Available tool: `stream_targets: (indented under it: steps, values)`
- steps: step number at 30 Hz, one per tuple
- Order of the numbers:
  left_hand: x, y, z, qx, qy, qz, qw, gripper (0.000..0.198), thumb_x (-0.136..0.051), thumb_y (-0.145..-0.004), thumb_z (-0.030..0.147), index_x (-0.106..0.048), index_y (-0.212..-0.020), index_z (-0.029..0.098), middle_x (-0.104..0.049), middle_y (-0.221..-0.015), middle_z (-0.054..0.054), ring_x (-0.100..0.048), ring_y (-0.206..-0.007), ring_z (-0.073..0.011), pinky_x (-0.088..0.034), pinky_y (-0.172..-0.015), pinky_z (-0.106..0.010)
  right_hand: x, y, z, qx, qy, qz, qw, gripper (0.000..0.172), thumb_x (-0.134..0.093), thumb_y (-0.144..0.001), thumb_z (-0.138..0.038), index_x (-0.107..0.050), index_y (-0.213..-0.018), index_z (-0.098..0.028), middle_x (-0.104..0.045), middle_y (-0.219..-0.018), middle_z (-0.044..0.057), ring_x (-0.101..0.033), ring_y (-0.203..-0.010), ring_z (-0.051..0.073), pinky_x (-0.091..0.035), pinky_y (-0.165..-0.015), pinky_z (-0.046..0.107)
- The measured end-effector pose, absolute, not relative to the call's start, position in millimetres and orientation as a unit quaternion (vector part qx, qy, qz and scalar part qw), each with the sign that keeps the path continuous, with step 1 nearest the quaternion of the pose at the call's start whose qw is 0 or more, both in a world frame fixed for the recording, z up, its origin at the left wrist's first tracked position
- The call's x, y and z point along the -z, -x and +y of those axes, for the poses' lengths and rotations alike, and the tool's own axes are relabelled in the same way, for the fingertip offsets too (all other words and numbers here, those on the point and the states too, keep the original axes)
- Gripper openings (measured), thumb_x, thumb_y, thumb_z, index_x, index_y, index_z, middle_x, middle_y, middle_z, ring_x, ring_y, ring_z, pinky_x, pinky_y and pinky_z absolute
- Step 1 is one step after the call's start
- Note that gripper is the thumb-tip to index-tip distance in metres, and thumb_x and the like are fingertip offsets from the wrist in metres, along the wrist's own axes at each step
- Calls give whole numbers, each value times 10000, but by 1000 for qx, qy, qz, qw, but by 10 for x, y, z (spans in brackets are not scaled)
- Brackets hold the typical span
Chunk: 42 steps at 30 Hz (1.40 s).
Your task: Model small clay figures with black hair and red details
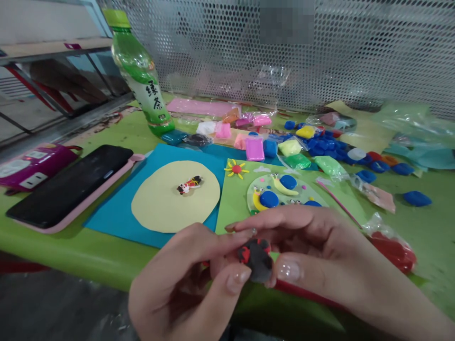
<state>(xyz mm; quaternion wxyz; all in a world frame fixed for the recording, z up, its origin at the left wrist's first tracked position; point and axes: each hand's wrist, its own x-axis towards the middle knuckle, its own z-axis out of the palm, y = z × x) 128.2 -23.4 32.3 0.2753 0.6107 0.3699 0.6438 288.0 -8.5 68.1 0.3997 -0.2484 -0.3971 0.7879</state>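
Between my two hands is a small dark grey clay figure with red bits near its top. My left hand pinches it from the left with thumb and fingers. On the other side, the thumb and curled fingers of my right hand press against it. Beyond my hands lies a green card with clay snails and a clay sun, partly covered by my right hand. To its left, a small clay figure in red, black and white rests on a cream paper oval over blue card.
A green tea bottle stands at the back left, near a black phone and a purple socket block. Bagged clay, blue caps and a red clay bag lie behind and right. A perforated metal panel rises behind.
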Motion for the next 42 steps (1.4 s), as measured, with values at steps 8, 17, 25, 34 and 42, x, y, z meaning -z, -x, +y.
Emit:
stream_targets:
  steps: [8, 17, 25, 34, 42]
  values:
    - [-393, -1288, -240, -617, -634, 396, 245, 260, -822, -714, 306, -702, -914, 191, -573, -577, 55, -525, -459, -70, -422, -380, -170, -764, -2878, -74, -696, 322, -484, 421, 277, -714, -839, -145, -752, -994, -370, -775, -953, -87, -722, -858, 57, -543, -763, 89]
    - [-325, -1369, -262, -662, -564, 407, 281, 235, -833, -688, 324, -734, -879, 229, -560, -563, 61, -488, -434, -71, -396, -340, -198, -791, -2868, -60, -659, 319, -514, 447, 446, -694, -784, -10, -742, -997, -399, -759, -978, -121, -724, -888, 52, -534, -769, 49]
    - [-292, -1351, -270, -659, -558, 397, 311, 243, -802, -730, 366, -743, -945, 271, -584, -574, 31, -559, -470, -139, -508, -376, -276, -794, -2879, -71, -644, 343, -522, 441, 242, -721, -818, -163, -764, -966, -350, -781, -910, -60, -726, -711, 93, -575, -575, 113]
    - [-369, -1418, -146, -670, -536, 415, 301, 289, -860, -562, 352, -754, -830, 337, -592, -537, 15, -578, -463, -190, -465, -316, -283, -777, -2860, -74, -637, 362, -494, 469, 324, -729, -753, -62, -782, -897, -346, -783, -856, -62, -725, -752, 89, -565, -666, 122]
    - [-285, -1428, -203, -673, -518, 435, 299, 254, -844, -591, 388, -754, -811, 297, -613, -569, 15, -562, -444, -160, -453, -314, -252, -797, -2857, -80, -685, 338, -461, 451, 277, -704, -778, -63, -788, -899, -298, -769, -790, -57, -687, -654, 64, -538, -554, 75]
